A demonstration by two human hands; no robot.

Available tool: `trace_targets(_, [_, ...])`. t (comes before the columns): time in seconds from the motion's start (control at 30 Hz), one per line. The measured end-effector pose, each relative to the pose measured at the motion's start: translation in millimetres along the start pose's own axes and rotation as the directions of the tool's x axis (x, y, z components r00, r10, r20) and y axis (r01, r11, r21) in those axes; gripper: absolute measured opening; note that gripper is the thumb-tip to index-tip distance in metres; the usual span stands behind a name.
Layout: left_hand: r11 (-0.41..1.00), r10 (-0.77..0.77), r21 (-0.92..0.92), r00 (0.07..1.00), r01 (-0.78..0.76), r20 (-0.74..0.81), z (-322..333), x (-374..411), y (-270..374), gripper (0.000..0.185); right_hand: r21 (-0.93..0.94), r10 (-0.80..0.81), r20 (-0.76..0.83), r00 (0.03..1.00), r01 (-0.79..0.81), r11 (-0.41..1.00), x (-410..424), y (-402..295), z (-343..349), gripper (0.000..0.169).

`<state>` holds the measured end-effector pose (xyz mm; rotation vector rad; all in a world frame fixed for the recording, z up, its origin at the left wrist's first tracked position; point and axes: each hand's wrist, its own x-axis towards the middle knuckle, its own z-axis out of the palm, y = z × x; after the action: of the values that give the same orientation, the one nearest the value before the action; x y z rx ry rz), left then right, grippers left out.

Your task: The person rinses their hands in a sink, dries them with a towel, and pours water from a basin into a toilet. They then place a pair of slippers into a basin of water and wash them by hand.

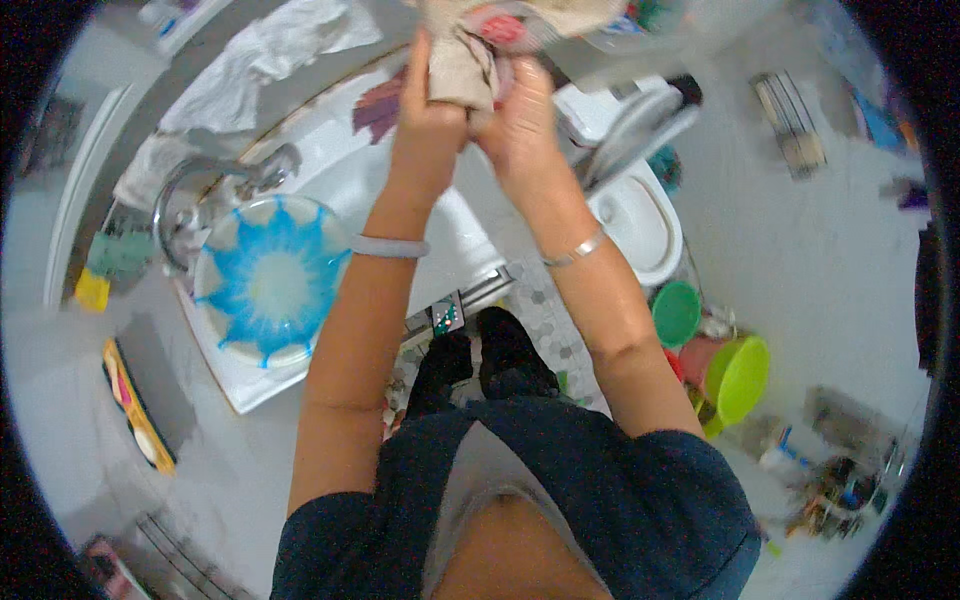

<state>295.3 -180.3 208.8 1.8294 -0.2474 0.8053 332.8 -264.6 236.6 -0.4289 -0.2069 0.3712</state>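
Both arms reach forward, above the far part of a white bathtub (337,187). My left hand (439,97) grips a beige cloth (461,75) near the top of the view. Close beside it, my right hand (521,105) is closed on the same bunched cloth, which has a dark-edged fold and a pinkish-red patch. The cloth's upper part is blurred and cut off by the frame. A purple cloth (379,105) lies over the tub's far end, left of my left hand. At the tub's near left end sits a round basin (274,281) with a blue starburst pattern.
A chrome faucet (169,217) arches beside the basin. White cloths (262,60) lie along the ledge behind the tub. On the right are a white washbasin (637,225), a green container (676,313) and a lime-green scoop (739,379). A phone (448,313) rests by the tub's door track.
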Motion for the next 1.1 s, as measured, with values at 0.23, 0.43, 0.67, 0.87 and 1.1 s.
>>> trace_targets(0.23, [0.941,-0.335,-0.051,0.942,0.335,0.016,-15.1,19.2,-11.3,0.043,-0.303,-0.265,0.072,0.961,0.275,0.913,-2.4,12.3,-17.5,0.034])
trace_targets(0.43, [0.900,-0.436,0.065,0.891,0.431,0.128,-34.0,-21.9,-13.3,0.053,-0.688,-0.310,-0.226,0.924,0.073,0.722,-128.1,-13.6,-105.3,0.034])
trace_targets(0.67, [0.936,-0.352,0.193,0.779,0.294,0.519,-30.5,-151.6,0.9,0.036,-0.568,-0.125,-0.816,0.564,-0.823,-0.005,-484.0,21.4,-276.5,0.032])
trace_targets(0.87, [0.888,-0.280,0.274,-0.039,0.368,0.959,-9.9,-265.8,66.2,0.036,0.121,-0.040,-0.988,-0.147,-0.915,0.384,-799.8,70.9,-297.0,0.027])
trace_targets(1.1, [0.958,-0.285,0.278,-0.388,-0.077,0.876,7.6,-355.6,49.4,0.044,0.372,0.304,-0.843,-0.445,-0.072,0.926,-801.9,125.4,-255.6,0.059])
